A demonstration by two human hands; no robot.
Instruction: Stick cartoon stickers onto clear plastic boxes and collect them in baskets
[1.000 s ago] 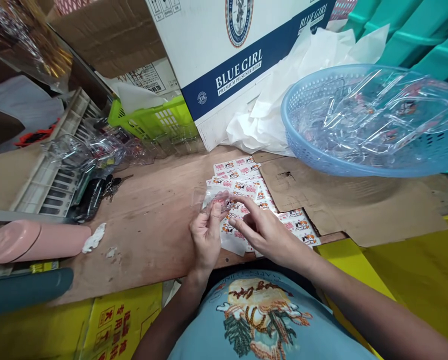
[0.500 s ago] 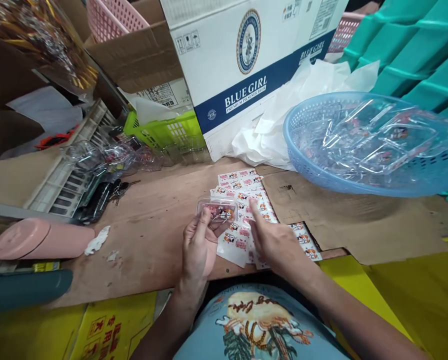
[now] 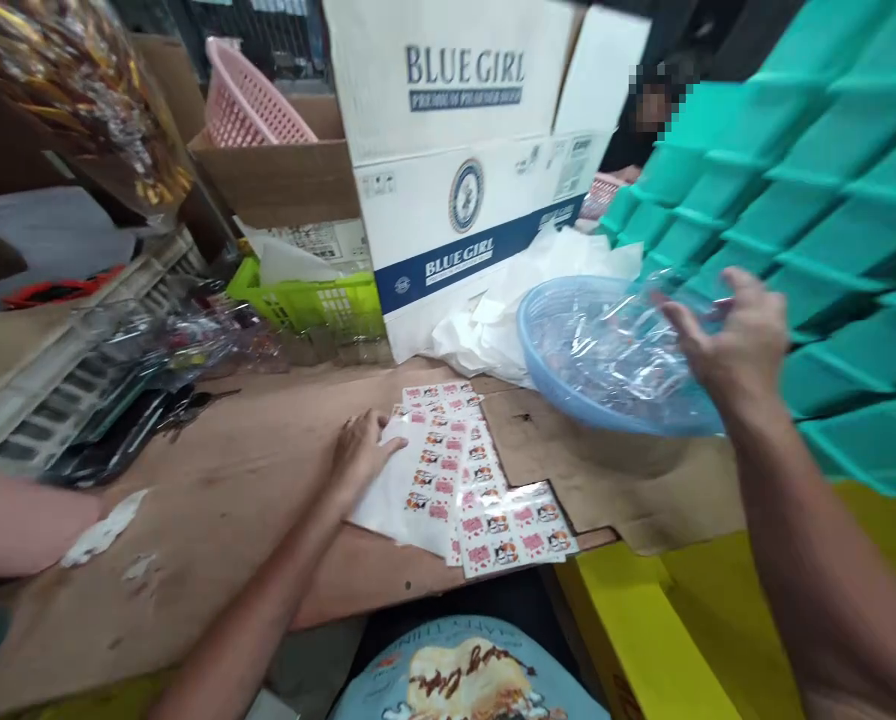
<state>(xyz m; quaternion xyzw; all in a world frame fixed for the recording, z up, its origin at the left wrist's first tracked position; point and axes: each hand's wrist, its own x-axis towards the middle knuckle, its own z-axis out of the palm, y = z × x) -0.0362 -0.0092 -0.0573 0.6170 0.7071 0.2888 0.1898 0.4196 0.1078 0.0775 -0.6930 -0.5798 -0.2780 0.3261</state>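
Sticker sheets (image 3: 485, 520): overlapping on the wooden tabletop (image 3: 260, 480), in front of the torso; rows of orange, black and white cartoon animals with pink lettering too small to read; left part plain white.
Left hand (image 3: 359, 455): at the sheets' left edge, thumb over the white part; cannot tell whether it pinches the paper.
Right hand (image 3: 748, 335): above the basket's right side, thumb and fingers spread apart; cannot tell whether it touches plastic.
Blue basket (image 3: 557, 388): round, perforated plastic; right end hidden by the right hand.
Clear plastic boxes (image 3: 628, 350): piled in the basket, glossy, outlines tangled by glare; count unclear.
Carton (image 3: 425, 225): white, "BLUE GIRL" on upper panel and navy band; smaller line under the upper name blurred; oval emblem.
White paper (image 3: 478, 335): crumpled, between carton and basket.
Teal bins (image 3: 815, 240): stacked, smooth plastic, cut off at right.
Shirt (image 3: 463, 650): light blue, cursive lettering not legible, cropped below.
Pink bottle (image 3: 24, 525): cut off at left, blurred.
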